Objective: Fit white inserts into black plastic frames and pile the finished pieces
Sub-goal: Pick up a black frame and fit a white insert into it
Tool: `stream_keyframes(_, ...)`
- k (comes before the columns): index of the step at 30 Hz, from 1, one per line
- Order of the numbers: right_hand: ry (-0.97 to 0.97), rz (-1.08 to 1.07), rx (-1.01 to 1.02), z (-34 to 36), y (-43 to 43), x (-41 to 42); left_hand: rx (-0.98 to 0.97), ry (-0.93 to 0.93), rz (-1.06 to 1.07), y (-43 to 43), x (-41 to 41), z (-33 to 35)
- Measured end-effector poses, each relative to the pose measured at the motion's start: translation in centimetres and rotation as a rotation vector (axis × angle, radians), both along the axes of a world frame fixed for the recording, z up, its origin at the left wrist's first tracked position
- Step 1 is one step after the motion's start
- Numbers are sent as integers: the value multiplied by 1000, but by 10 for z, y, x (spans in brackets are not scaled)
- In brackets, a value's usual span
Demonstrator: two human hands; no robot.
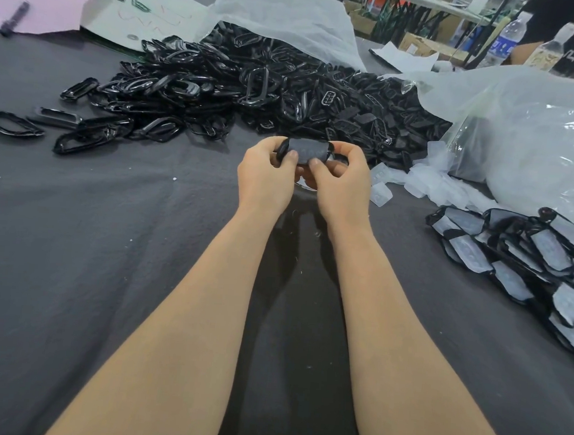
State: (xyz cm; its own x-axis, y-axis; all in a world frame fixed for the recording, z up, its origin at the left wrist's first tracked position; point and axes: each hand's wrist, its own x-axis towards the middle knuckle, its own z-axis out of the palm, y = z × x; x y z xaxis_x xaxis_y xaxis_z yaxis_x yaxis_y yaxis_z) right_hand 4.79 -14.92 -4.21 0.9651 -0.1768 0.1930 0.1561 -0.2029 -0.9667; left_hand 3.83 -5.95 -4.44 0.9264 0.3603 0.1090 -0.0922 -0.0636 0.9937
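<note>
- Mid-fit: gripping one black oval plastic frame (306,152) with a pale insert across its face, pinched at its ends by the left hand (264,177) and right hand (341,184), just above the dark grey tablecloth (105,237).
- Fully seated or not: cannot tell.
- Done so far: a solid pile of finished white-filled black pieces (533,257), far right.
- Left, by the look of it: a big heap of empty glossy black frames (220,85) behind, plus loose translucent white inserts (429,184) beside the clear plastic bag (525,133).
- Probably well short of halfway.
</note>
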Motion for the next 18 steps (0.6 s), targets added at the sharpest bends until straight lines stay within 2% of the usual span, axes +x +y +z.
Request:
stream_keyframes(10, 20, -84, 41, 3, -2, 4, 1, 5, -37, 0, 0, 1)
stream_keyframes(18, 40, -96, -19, 4, -1, 4, 48, -24, -25, -1, -3, 3)
